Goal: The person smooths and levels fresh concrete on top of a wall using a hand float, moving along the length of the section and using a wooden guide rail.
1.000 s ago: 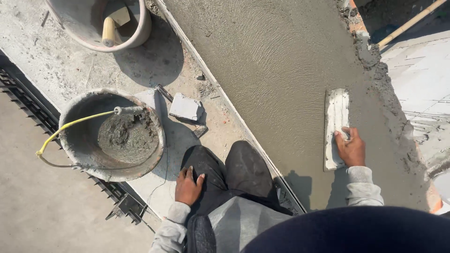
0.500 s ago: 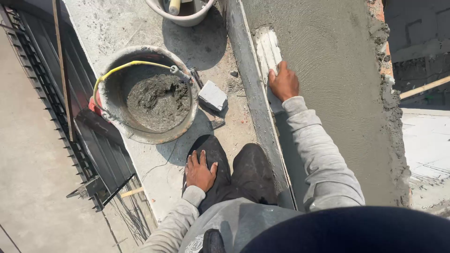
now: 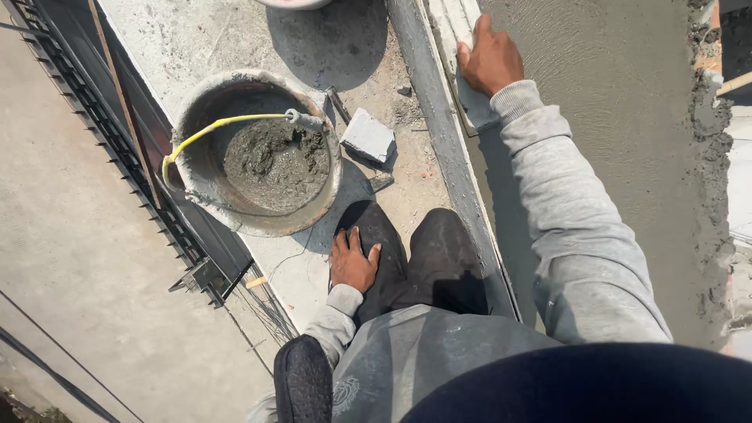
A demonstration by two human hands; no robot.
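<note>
Both hands barely moved: right hand point(image 3: 489, 59) still clasps the float point(image 3: 462, 47); left hand point(image 3: 352, 262) stays flat, unclenched.

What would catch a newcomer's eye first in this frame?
Probably the right hand at the top, pressing a pale float onto the wet grey cement surface beside a long straight edge. Next, the round bucket at centre left, partly filled with mortar and crossed by a yellow handle. Lower down, the left hand rests on the person's dark-trousered knee, above a steep drop at left.
</note>
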